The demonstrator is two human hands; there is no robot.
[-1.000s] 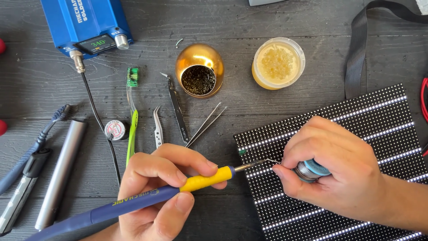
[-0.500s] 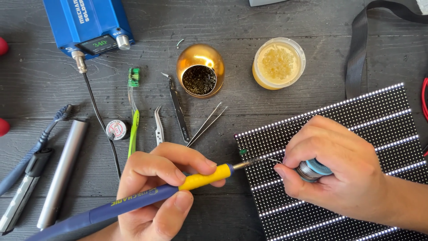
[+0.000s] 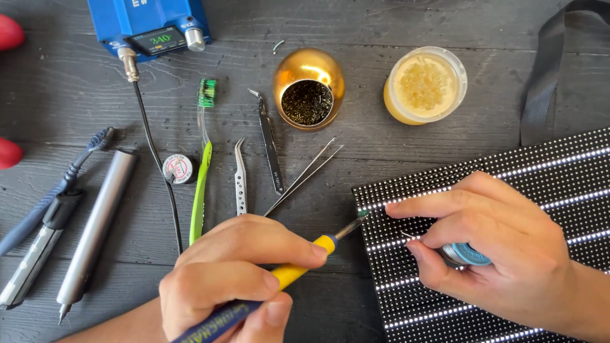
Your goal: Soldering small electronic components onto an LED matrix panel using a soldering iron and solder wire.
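Your left hand (image 3: 229, 279) is clamped pen-style on the soldering iron (image 3: 279, 282), tip touching the near-left edge of the LED panel (image 3: 483, 254) on the bench (image 3: 394, 152). Your right hand (image 3: 495, 248), fingers closed on a solder spool (image 3: 467, 254), rests on the panel, forefinger pointing at the tip. Joint looks under way, not finished. Further off: tweezers (image 3: 270, 143), brass tip cleaner (image 3: 308, 95), flux jar (image 3: 424, 86), blue station (image 3: 149, 25).

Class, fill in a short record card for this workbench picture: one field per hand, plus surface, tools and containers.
Left hand: grips soldering iron, tip at panel corner
Right hand: holds solder spool, rests on LED panel
Surface: dark wooden table
Tools: tweezers, green toothbrush, blue soldering station
Containers: gold tip cleaner, flux jar
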